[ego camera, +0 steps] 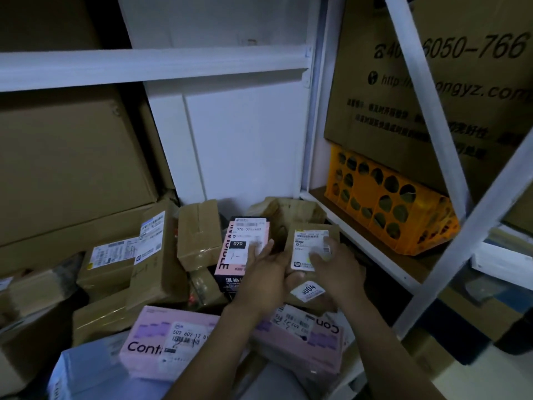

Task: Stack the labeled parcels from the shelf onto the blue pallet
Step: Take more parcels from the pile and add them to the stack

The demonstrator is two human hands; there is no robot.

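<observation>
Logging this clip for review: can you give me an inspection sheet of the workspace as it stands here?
Surface: hidden beneath the parcel heap.
Job's things: small brown cardboard parcel with white label held up; pink-and-black labelled box to its left; pale pink labelled box lying flat in front; blue pallet not seen.
Clutter: orange perforated plastic crate on the white side shelf.
Grippers: right hand grips the parcel; left hand steadies its left edge, fingers straight.
Cables: nothing seen.
Surroundings: large brown cartons, white shelving frame.

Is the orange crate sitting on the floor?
No, the orange crate stands up on a white-edged shelf board, with a big printed cardboard box above it.
</observation>
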